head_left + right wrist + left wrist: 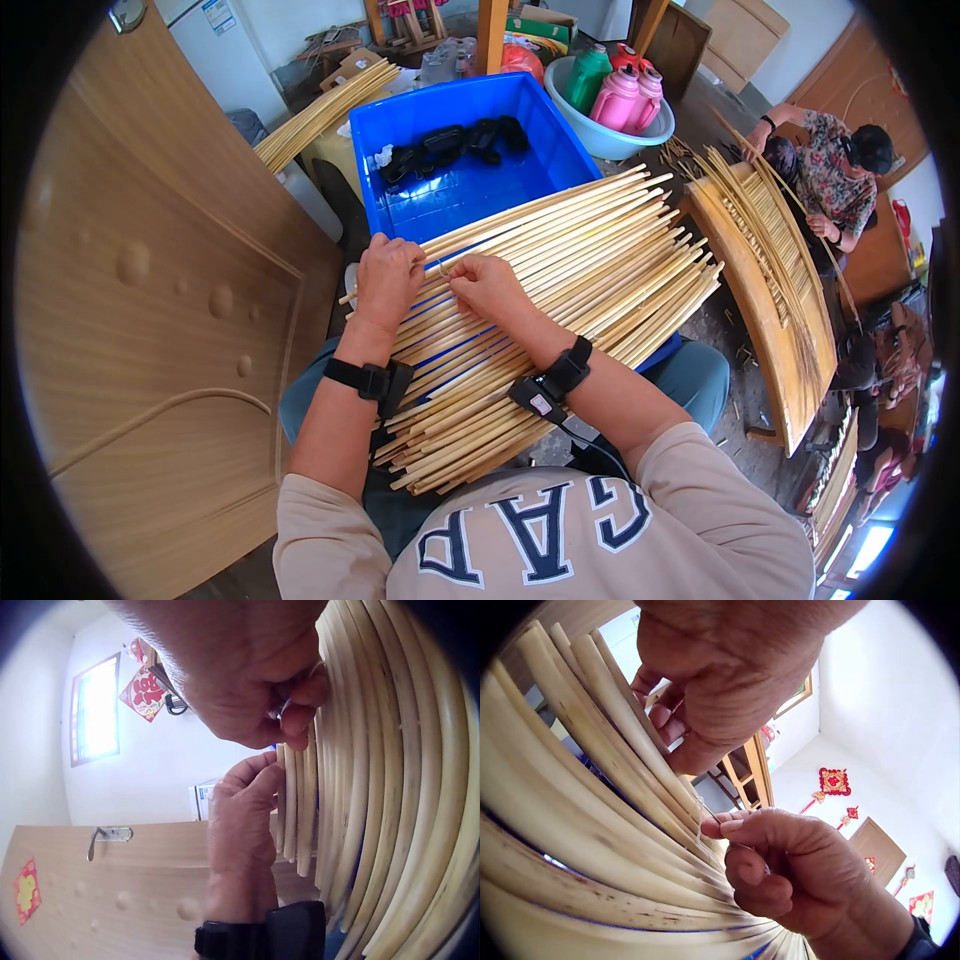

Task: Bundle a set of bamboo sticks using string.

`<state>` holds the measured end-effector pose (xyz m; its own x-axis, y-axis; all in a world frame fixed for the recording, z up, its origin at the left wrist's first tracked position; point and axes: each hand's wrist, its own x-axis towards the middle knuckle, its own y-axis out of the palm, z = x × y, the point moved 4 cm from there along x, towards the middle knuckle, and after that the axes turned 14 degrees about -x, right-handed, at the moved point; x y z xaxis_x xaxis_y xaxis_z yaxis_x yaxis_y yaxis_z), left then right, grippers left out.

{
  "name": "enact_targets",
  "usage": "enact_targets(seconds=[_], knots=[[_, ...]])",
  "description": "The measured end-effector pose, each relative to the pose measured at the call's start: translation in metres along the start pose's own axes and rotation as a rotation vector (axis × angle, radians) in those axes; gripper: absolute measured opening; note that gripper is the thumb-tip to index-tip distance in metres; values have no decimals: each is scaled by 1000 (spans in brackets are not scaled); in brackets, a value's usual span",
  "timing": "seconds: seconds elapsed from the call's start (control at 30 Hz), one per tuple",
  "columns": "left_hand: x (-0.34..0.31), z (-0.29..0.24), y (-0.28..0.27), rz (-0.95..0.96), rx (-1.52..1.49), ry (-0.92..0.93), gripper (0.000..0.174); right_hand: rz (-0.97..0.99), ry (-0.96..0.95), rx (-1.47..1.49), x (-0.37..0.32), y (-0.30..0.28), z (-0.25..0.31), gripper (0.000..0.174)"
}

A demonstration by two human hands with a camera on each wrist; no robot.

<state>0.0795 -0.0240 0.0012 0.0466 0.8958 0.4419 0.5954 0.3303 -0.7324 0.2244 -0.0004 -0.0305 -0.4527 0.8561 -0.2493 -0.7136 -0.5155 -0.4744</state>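
Note:
A mat of pale, slender sticks (590,255) lies across the person's lap, its sticks side by side. At its far left edge the left hand (388,282) grips the outermost stick, fingers curled over it, as the left wrist view also shows. Close beside it, the right hand (490,290) pinches a thin needle-like piece (712,813) between thumb and finger. A fine pale thread (700,819) runs against the outer sticks at that spot. In the right wrist view the right hand (247,675) partly hides what it pinches.
Beyond the mat stands a blue bin (470,205) with black items inside. A basin (610,143) of flasks is behind it, a wooden door (180,300) at left. On the right, another person (840,165) handles sticks at a wooden stand (760,340).

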Motion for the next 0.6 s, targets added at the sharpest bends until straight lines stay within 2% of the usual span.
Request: enact_targets(seconds=[0.6], knots=[[-3, -1, -2, -31, -22, -10, 8, -3, -40, 41, -4, -3, 2, 10]])
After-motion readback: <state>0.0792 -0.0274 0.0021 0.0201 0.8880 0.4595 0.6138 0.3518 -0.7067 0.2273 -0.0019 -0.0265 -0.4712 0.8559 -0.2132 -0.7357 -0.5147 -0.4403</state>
